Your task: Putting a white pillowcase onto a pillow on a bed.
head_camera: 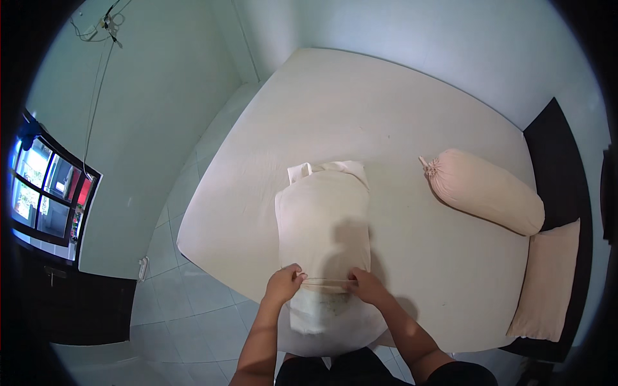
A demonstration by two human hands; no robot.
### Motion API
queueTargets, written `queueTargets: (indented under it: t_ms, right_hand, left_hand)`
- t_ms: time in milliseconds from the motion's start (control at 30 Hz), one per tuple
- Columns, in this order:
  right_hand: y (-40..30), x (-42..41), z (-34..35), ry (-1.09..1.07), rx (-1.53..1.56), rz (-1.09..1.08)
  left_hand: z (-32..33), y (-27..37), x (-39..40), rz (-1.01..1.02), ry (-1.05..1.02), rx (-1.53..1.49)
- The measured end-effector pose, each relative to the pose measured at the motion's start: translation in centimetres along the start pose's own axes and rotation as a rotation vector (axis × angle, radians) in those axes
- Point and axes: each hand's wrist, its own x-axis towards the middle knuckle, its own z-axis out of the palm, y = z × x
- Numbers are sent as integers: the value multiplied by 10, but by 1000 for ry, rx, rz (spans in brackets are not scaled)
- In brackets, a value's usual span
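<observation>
On the bed in front of me lies a pillow in a cream pillowcase [321,217], its far end loose and folded in flaps. From the case's near opening the bare white end of the pillow [309,313] sticks out towards my body, with dark stains on it. My left hand [286,283] pinches the left side of the opening's hem between thumb and fingers. At the right side of the same hem, my right hand [365,285] grips the cloth. A shadow falls over the case's right half.
Beneath is a mattress in a cream sheet [236,164]. A pink-cream bolster [487,193] and another pillow [548,284] lie by the dark headboard [555,159]. Tiled floor [198,299] runs along the left, with a power strip [143,268], a dark door [87,304] and a window [48,183].
</observation>
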Motion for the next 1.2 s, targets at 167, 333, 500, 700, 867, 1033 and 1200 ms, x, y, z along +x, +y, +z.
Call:
queueTargets:
  t_ms: [167, 333, 500, 700, 867, 1033, 1200]
  right_hand:
    - [-13, 56, -8, 463, -99, -238]
    - [-8, 166, 12, 904, -251, -264]
    - [-20, 176, 31, 901, -228, -155]
    - [-35, 173, 3, 721, -149, -29]
    - [-46, 151, -7, 740, -29, -372]
    - [-73, 123, -8, 572, -72, -255]
    - [-79, 115, 7, 546, -89, -193]
  left_hand:
    - [7, 20, 71, 533, 505, 178]
    - [29, 4, 156, 684, 682, 319]
    - [26, -10, 167, 528, 481, 247]
    - [-1, -3, 166, 674, 383, -48]
    - [-26, -2, 153, 723, 216, -4]
    - [-51, 4, 147, 640, -39, 110]
    - [-48, 27, 161, 916, 67, 288]
